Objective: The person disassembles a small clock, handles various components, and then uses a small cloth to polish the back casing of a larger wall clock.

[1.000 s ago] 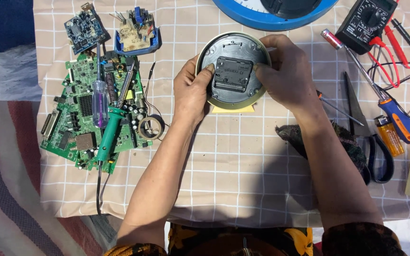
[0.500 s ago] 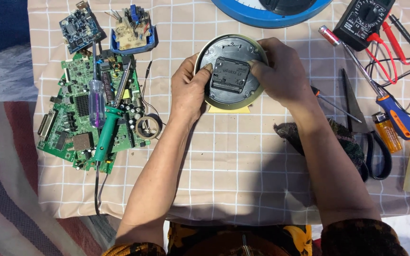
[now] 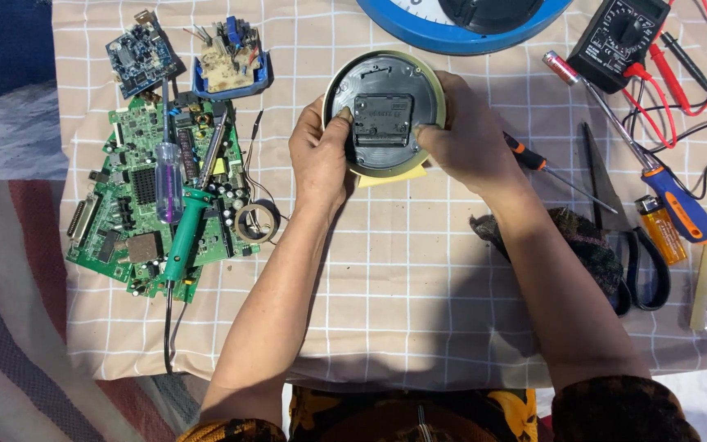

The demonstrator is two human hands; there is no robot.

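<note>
Right now I have the round clock (image 3: 385, 113) lying face down at twelve o'clock on the counter (image 3: 419, 278), its yellow rim showing and the black movement box (image 3: 382, 119) in the middle of its back. My left hand (image 3: 319, 155) grips the rim at nine o'clock, thumb resting on the back plate beside the box. My right hand (image 3: 464, 135) clasps the rim at three o'clock, a fingertip pressed against the box's edge. Both hands are closed on the clock, not loose.

To do this well, I judge the left should keep the case flat and steady while the right works the box evenly, without twisting.

At nine o'clock lie a green circuit board (image 3: 137, 205) with a soldering iron (image 3: 183, 237) across it. At three o'clock are a small orange-handled screwdriver (image 3: 533, 160), scissors (image 3: 628, 245), a lighter (image 3: 661, 229) and a larger screwdriver (image 3: 673, 196). A multimeter (image 3: 615, 37) sits at one o'clock, beside a blue clock frame (image 3: 460, 29).
</note>
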